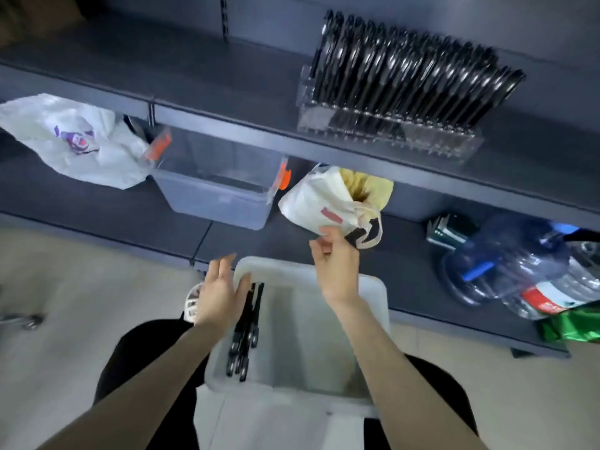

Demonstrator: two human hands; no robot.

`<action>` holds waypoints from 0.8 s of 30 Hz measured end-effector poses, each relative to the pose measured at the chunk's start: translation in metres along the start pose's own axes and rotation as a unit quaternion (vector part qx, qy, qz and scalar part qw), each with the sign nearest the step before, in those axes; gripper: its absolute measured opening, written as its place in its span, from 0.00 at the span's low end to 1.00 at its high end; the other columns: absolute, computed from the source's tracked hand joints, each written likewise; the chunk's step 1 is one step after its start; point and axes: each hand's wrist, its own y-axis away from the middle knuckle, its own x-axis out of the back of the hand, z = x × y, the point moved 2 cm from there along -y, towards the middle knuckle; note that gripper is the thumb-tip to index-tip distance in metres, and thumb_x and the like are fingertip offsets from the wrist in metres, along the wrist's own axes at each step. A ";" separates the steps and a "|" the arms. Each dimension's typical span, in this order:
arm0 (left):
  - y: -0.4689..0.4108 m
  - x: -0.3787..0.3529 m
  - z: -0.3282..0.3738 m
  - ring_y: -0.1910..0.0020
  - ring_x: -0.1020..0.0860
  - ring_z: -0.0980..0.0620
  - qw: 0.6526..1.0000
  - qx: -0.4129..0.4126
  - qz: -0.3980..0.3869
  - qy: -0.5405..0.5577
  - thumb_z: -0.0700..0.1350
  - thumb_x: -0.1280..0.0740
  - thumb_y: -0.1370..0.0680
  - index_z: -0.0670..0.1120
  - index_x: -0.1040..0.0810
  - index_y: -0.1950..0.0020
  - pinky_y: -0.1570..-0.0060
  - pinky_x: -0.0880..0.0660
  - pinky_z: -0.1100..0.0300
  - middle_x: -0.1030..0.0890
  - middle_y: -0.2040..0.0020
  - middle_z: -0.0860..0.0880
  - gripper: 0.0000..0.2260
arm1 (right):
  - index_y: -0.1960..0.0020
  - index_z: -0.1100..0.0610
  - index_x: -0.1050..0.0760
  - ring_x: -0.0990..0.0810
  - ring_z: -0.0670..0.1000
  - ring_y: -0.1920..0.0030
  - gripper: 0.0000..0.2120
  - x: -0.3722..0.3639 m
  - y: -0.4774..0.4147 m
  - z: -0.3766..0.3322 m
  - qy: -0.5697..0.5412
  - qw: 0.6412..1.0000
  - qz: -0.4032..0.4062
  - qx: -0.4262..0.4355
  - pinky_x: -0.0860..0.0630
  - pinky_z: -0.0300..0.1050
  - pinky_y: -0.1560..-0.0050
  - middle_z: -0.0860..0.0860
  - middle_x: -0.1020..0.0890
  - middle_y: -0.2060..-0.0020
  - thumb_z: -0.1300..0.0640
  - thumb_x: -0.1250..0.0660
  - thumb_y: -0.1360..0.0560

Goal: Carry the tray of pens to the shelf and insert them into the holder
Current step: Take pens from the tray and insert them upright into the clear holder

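Tray: the white translucent plastic tray (pixel 373 287) sits low in front of the person, between both forearms, its far rim at the front edge of the dark grey lower shelf (pixel 97 203).
Pens in tray: a small bunch of black pens (pixel 246 332) lies along the tray's left wall, pointing away from the person.
Left hand: the left hand (pixel 219 293) is spread wide at the tray's left rim, fingers straight and apart, thumb just over the pens, gripping nothing.
Right hand: the right hand (pixel 336 271) hangs above the tray's far rim, fingers loosely curled, nothing seen in them.
Holder: up on the dark grey upper shelf (pixel 227 92), the clear acrylic holder (pixel 389 131) is packed with a leaning row of black pens (pixel 406 69).
Lower shelf, middle: a clear plastic box with orange clips (pixel 214 190); right beside it a cream cloth bag (pixel 324 203), just beyond the right fingertips.
Lower shelf, left: a crumpled white plastic bag (pixel 74 138).
Lower shelf, right: a big blue-tinted water bottle (pixel 506 254) on its side, with a green packet (pixel 571 326) near it.
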 end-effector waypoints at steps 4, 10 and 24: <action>0.044 -0.013 -0.051 0.36 0.31 0.38 0.994 0.100 -0.048 0.001 0.46 0.38 0.21 0.40 0.32 0.31 0.39 0.33 0.52 0.31 0.35 0.38 0.20 | 0.47 0.62 0.23 0.20 0.60 0.58 0.08 -0.063 0.065 0.047 0.019 0.990 -0.103 -0.091 0.23 0.53 0.52 0.58 0.18 0.59 0.65 0.36 0.26; 0.065 -0.037 -0.080 0.43 0.28 0.51 0.981 0.159 -0.077 0.087 0.55 0.46 0.19 0.41 0.30 0.34 0.44 0.34 0.64 0.26 0.41 0.45 0.21 | 0.44 0.64 0.26 0.22 0.57 0.52 0.10 -0.122 0.120 0.068 -0.001 0.939 -0.257 -0.227 0.30 0.47 0.54 0.59 0.20 0.55 0.60 0.37 0.23; 0.070 -0.053 -0.088 0.54 0.22 0.41 0.947 0.269 -0.056 0.169 0.51 0.47 0.18 0.42 0.28 0.45 0.58 0.33 0.57 0.23 0.59 0.43 0.15 | 0.52 0.58 0.27 0.20 0.57 0.54 0.05 -0.171 0.120 0.074 -0.032 0.919 -0.223 -0.323 0.23 0.53 0.49 0.53 0.21 0.58 0.58 0.33 0.25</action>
